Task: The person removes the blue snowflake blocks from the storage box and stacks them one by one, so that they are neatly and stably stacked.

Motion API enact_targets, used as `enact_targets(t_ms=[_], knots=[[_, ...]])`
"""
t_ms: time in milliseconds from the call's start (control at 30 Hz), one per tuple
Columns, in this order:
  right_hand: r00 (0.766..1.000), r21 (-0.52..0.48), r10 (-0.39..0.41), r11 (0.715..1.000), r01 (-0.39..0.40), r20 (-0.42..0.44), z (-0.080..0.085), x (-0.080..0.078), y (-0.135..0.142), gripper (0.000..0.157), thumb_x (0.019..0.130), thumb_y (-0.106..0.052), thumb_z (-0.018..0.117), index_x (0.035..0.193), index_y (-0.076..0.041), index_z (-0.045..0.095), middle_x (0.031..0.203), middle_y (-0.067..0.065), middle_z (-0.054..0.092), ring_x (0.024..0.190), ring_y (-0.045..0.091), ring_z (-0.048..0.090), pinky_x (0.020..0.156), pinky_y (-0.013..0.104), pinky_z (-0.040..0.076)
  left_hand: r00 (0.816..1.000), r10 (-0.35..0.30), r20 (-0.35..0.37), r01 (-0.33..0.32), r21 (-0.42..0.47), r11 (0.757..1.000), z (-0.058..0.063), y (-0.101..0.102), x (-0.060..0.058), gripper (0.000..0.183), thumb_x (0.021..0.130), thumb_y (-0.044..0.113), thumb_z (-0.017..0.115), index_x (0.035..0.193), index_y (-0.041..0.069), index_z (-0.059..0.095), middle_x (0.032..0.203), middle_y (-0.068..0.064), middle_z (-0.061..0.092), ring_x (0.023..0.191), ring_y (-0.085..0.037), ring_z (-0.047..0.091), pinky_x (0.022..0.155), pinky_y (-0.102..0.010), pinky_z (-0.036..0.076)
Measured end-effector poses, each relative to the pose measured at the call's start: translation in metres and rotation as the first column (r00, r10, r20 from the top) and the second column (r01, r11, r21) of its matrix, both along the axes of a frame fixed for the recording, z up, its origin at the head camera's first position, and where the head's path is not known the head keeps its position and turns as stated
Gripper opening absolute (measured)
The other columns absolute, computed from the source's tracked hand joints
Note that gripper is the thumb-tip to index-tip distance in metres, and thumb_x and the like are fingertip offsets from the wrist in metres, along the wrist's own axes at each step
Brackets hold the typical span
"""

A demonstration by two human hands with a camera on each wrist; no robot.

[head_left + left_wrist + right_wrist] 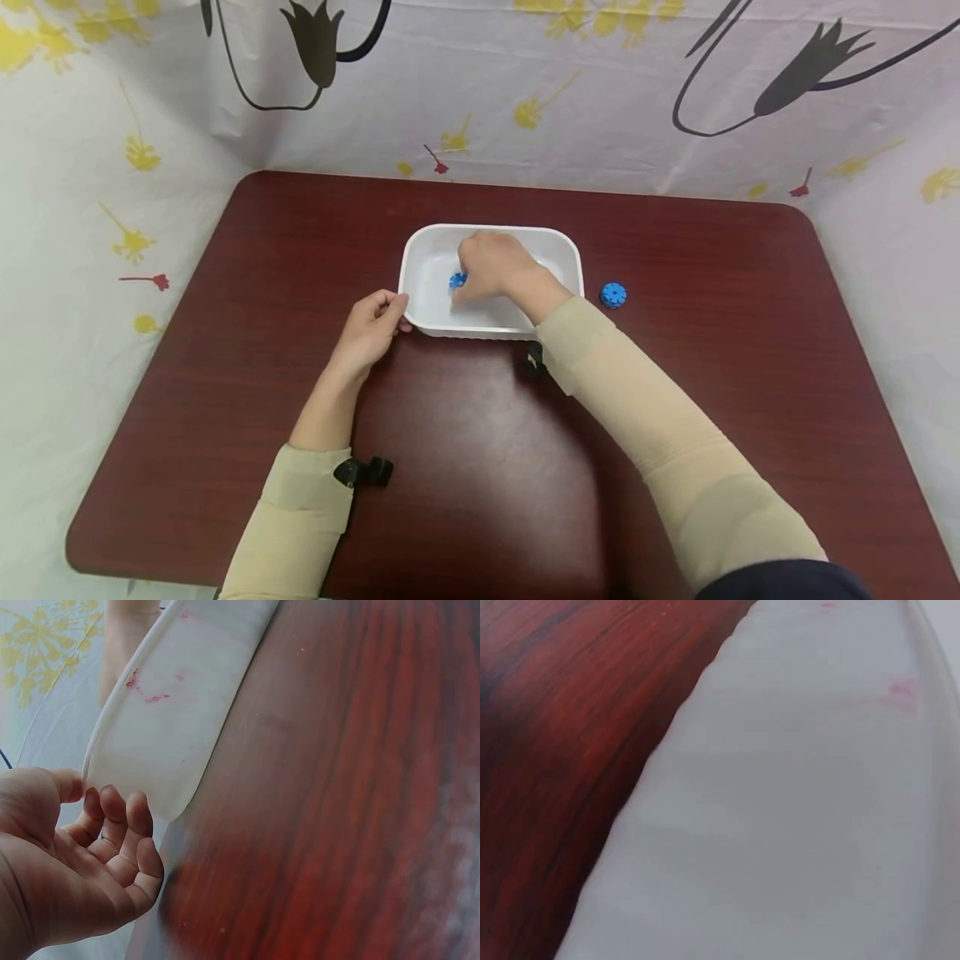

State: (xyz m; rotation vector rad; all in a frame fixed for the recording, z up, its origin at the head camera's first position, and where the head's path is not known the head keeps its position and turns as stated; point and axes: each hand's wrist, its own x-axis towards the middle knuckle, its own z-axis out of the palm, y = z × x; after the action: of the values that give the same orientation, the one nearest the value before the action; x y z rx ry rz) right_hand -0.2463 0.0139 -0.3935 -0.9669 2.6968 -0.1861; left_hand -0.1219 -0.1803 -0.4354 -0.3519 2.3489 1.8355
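Toward the tabletop's (225, 350) far edge sits one white tray (567, 250). Two blue gears: the right hand (491, 267) pinches one gear (457, 281) inside the tray; the other (612, 295) lies just right of it. The left hand (369, 331), fingers curled, touches the tray's near-left corner.

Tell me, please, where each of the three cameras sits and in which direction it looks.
Head: worn high, looking forward and down at the table; both forearms, the left hand at the white tub and the right hand inside it by a blue gear.
Left wrist: low beside the tub; shows the curled fingers.
Right wrist: close along the tub wall; no body visible.
All views share tub and table.
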Motion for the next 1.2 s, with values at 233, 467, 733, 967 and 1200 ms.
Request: enact_targets(t_ms=[233, 467, 733, 967, 1200], knots=[[1.0, -0.068, -0.009, 0.998, 0.008, -0.015, 0.008, 0.0, 0.013, 0.031, 0.07, -0.04, 0.074, 0.08, -0.012, 0.068, 0.078, 0.001, 0.064, 0.073, 0.02, 0.057, 0.066, 0.037, 0.049, 1.0, -0.002, -0.002, 0.002, 0.004, 1.0, 0.001, -0.001, 0.0, 0.031, 0.106, 0.026, 0.054, 0.102, -0.004, 0.063, 0.081, -0.007, 0.066, 0.078, -0.018, 0.064, 0.076, -0.027, 0.046], [0.999, -0.077, -0.035, 0.996, 0.033, -0.022, 0.016, 0.004, 0.026, 0.031, 0.069, -0.04, 0.075, 0.08, -0.012, 0.069, 0.076, 0.002, 0.064, 0.071, 0.022, 0.056, 0.063, 0.037, 0.047, 1.0, 0.0, 0.01, 0.0, 0.003, 1.0, 0.001, -0.001, 0.0, 0.032, 0.106, 0.028, 0.055, 0.103, -0.003, 0.062, 0.086, -0.015, 0.067, 0.082, -0.021, 0.064, 0.076, -0.026, 0.047], [0.998, -0.092, -0.063, 0.994, 0.065, 0.02, 0.023, 0.005, 0.046, 0.031, 0.072, -0.039, 0.076, 0.083, -0.011, 0.068, 0.077, 0.003, 0.063, 0.072, 0.021, 0.055, 0.063, 0.035, 0.045, 1.0, 0.001, 0.002, -0.001, -0.004, 1.0, 0.001, -0.001, 0.001, 0.032, 0.106, 0.028, 0.054, 0.103, -0.003, 0.063, 0.086, -0.014, 0.067, 0.085, -0.026, 0.065, 0.077, -0.027, 0.048], [0.997, -0.167, -0.071, 0.983, 0.075, 0.028, 0.024, 0.006, 0.063, 0.026, 0.069, -0.032, 0.077, 0.078, -0.009, 0.068, 0.073, 0.003, 0.062, 0.07, 0.021, 0.053, 0.063, 0.033, 0.044, 1.0, 0.004, 0.003, -0.004, -0.011, 1.0, 0.001, 0.0, 0.001, 0.032, 0.106, 0.027, 0.053, 0.104, -0.004, 0.062, 0.084, -0.012, 0.067, 0.08, -0.02, 0.063, 0.078, -0.029, 0.048], [0.997, -0.2, -0.079, 0.977, 0.079, 0.009, 0.023, 0.006, 0.075, 0.024, 0.069, -0.03, 0.076, 0.078, -0.009, 0.069, 0.069, 0.003, 0.061, 0.068, 0.02, 0.053, 0.061, 0.033, 0.045, 1.0, 0.004, 0.008, -0.004, 0.0, 1.0, 0.001, 0.002, 0.002, 0.033, 0.106, 0.026, 0.053, 0.105, -0.005, 0.062, 0.081, -0.008, 0.066, 0.077, -0.016, 0.063, 0.078, -0.029, 0.049]])
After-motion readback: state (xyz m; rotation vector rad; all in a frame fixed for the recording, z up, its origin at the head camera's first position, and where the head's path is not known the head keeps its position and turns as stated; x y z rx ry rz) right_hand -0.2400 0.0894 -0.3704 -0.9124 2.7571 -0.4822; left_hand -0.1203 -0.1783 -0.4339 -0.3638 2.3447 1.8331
